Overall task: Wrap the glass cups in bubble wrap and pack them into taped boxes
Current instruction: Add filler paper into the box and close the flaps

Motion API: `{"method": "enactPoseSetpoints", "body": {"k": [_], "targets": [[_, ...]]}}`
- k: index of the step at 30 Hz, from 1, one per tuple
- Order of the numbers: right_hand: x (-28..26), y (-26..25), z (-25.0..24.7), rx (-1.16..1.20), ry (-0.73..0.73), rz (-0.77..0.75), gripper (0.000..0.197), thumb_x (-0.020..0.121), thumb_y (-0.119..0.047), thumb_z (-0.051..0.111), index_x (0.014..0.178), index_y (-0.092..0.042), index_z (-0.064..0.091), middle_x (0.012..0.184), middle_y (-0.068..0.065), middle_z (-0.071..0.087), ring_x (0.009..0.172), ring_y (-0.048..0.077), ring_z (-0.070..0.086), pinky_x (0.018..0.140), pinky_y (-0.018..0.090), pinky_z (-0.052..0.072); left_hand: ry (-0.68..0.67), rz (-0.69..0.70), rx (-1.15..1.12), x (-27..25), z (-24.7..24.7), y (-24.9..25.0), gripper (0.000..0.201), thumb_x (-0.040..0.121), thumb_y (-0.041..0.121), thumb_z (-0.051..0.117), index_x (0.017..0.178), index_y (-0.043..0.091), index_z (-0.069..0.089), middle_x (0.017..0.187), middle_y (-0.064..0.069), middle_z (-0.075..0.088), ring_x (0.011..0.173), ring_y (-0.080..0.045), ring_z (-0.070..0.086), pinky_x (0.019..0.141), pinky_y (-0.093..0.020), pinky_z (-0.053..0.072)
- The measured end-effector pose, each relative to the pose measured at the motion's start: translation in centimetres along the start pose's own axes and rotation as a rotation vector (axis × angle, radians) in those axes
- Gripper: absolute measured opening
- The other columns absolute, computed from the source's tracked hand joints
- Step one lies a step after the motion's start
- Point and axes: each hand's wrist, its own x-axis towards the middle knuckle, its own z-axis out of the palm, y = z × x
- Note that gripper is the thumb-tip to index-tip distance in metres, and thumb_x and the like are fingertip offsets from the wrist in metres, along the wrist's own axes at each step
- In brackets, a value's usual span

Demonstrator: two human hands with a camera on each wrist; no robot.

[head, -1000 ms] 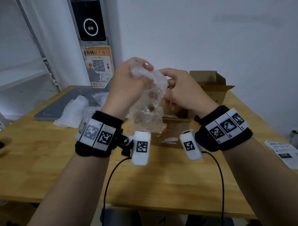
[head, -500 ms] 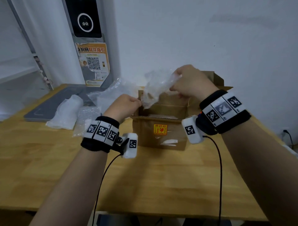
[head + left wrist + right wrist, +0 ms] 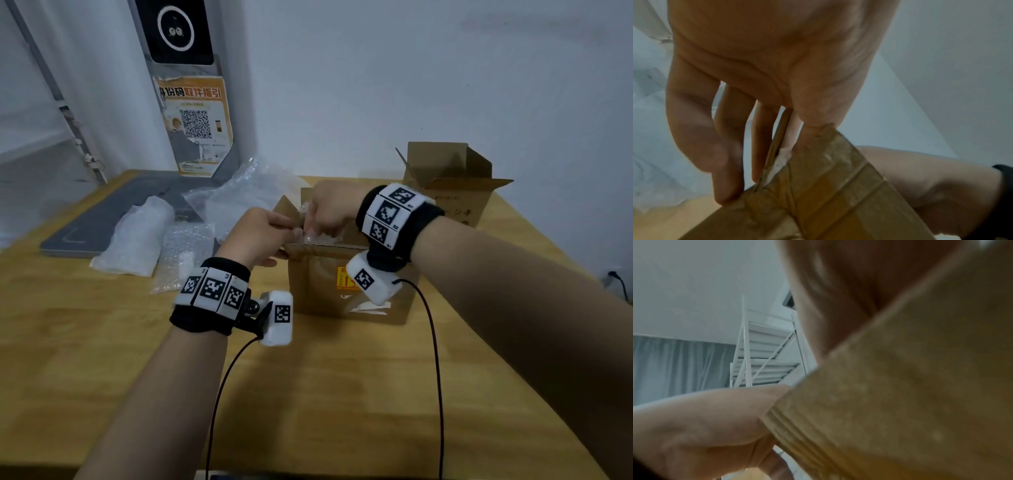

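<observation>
From the head camera, the left hand (image 3: pixel 262 236) grips the left flap of the open brown cardboard box (image 3: pixel 318 284), and the right hand (image 3: pixel 330 205), just beside it, reaches down into the box's opening with curled fingers on a clear bubble-wrapped bundle (image 3: pixel 313 236), mostly hidden inside. In the left wrist view, the left hand (image 3: pixel 764 78) pinches the taped flap edge of the box (image 3: pixel 838 194) between thumb and fingers. The right wrist view is blurred, showing only the right hand (image 3: pixel 849 305) behind the box wall (image 3: pixel 910 386); I cannot tell its grip there.
</observation>
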Motion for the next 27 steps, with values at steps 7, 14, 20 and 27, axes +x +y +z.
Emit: {"method": "enactPoseSetpoints", "body": {"k": [7,14,20,27], "targets": [[2.0,-0.3,3.1,0.068,-0.237,-0.033,0.028,0.099,-0.002,0.043,0.074,-0.011,0.051,0.074,0.009,0.048,0.065,0.021,0.041,0.058,0.031,0.034,0.006,0.014,-0.003,0.8,0.5,-0.5,0.02,0.098,0.021,0.067,0.116,0.026,0.072,0.087,0.004,0.069,0.069,-0.015,0.065,0.061,-0.029,0.052],[0.8,-0.2,2.4,0.072,-0.172,-0.071,0.027,0.101,-0.01,0.049,0.076,-0.008,0.059,0.073,0.005,0.061,0.062,0.015,0.05,0.058,0.025,0.04,0.031,0.026,-0.031,0.9,0.9,-0.8,0.023,0.103,0.021,0.055,0.117,0.028,0.072,0.092,0.003,0.067,0.073,-0.017,0.064,0.063,-0.032,0.053],[-0.8,0.2,0.0,0.287,0.205,-0.048,0.023,0.094,-0.019,0.063,0.092,-0.004,0.079,0.074,0.003,0.079,0.069,0.023,0.07,0.064,0.031,0.062,0.17,0.076,-0.34,0.3,0.5,-0.7,0.017,0.106,0.028,0.047,0.109,0.022,0.063,0.106,-0.001,0.069,0.088,-0.022,0.069,0.069,-0.037,0.056],[-3.9,0.3,-1.1,0.361,0.178,-0.047,0.03,0.099,-0.035,0.062,0.098,-0.01,0.078,0.085,0.004,0.08,0.067,0.02,0.064,0.058,0.024,0.046,0.29,-0.203,0.309,2.8,-2.0,-7.3,0.025,0.096,0.023,0.052,0.103,0.006,0.069,0.108,-0.017,0.065,0.11,-0.038,0.058,0.094,-0.044,0.045]]}}
